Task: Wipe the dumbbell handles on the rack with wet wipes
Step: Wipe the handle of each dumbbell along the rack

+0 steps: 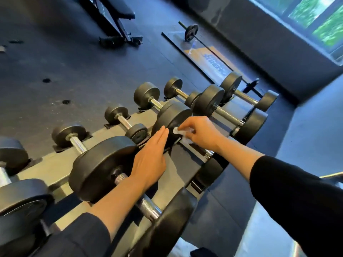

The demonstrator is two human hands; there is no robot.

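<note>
From the head camera, a dumbbell rack (178, 164) runs from the near left toward the far right, carrying several black-headed dumbbells with metal handles on its tiers.

The right hand (201, 131) reaches over the middle of the rack with its fingers (182, 126) curled around a crumpled white wet wipe (181, 133), pinching it. The wipe sits just beside the near face of a large dumbbell head (172, 115) and right above the rack's dark rail; whether it touches the handle beneath cannot be told, since the hand hides that spot.

The left hand (151, 160) lies to the left of the right hand, its fingers straight and pressed together, holding nothing. Its fingertips touch or nearly touch the same large head, and its palm lies over the rack beside another big dumbbell (104, 167), whose knurled handle (146, 206) passes under the wrist toward the near edge. Both forearms wear dark sleeves (297, 197).

Farther along the rack to the right stand more dumbbells (219, 106). On the dark floor (55, 62) beyond, a weight bench (115, 19) stands at the far left, and a barbell (191, 32) rests on a mat at the far middle. A window (319, 21) showing greenery fills the far right corner.
</note>
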